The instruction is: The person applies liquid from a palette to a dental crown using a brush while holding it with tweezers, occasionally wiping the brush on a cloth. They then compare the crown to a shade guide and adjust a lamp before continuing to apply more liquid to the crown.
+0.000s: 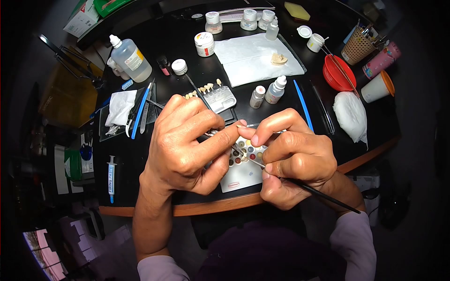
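Note:
My left hand (190, 145) is closed around a slim metal tool that looks like tweezers (238, 150). Near its tip is a small tooth-coloured piece (243, 159), which looks like a dental crown; whether the tips grip it I cannot tell. My right hand (295, 159) pinches a thin brush (318, 191) with a black handle, its tip pointing left at the small piece. The fingertips of both hands come close together above it. Below them lies a white palette card (243, 180) with coloured round spots, partly hidden by my hands.
Behind my hands stand a tooth shade holder (220, 99) and two small bottles (274, 90). A white tissue pad (253, 58) bears a dental model (279, 59). A red bowl (338, 74) is at right, a large bottle (131, 58) and a paste syringe (111, 178) at left.

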`<state>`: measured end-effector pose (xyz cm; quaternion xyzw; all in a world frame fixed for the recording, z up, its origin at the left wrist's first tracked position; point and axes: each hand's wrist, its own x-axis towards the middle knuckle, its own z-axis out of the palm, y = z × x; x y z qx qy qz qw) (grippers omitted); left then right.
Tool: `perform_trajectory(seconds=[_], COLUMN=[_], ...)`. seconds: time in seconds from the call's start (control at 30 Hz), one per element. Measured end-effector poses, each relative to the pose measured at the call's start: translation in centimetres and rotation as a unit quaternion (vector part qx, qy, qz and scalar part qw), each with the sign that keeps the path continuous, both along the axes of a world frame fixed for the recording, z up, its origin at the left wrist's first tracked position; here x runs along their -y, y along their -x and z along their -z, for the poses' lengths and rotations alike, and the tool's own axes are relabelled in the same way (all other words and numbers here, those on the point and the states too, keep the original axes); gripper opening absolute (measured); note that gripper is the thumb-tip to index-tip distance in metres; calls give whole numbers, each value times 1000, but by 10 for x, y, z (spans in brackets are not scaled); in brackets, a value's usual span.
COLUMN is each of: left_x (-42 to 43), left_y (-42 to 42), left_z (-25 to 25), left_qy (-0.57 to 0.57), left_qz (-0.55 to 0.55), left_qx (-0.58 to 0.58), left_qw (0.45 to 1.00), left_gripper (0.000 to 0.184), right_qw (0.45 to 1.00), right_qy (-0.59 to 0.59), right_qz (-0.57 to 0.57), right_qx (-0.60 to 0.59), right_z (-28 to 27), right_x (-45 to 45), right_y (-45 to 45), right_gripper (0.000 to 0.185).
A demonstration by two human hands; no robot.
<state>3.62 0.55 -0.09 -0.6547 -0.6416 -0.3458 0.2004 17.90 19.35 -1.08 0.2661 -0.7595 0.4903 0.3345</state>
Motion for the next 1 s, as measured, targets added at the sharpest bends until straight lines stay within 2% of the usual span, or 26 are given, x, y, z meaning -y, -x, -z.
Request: perform_trajectory(seconds=[0.8,1.0], left_x=[0,-2], left_y=[0,5], left_z=[0,6], left_qy=[3,3], left_qz=[6,76], left_qx=[5,126], left_qw=[1000,989], left_gripper=[38,36], right_qw=[1000,998], right_qy=[-14,50], right_qz=[7,-36], right_qx=[-6,5], right_z=[-2,1], right_x=[-2,-9], right_y=[1,0], right_gripper=[18,16])
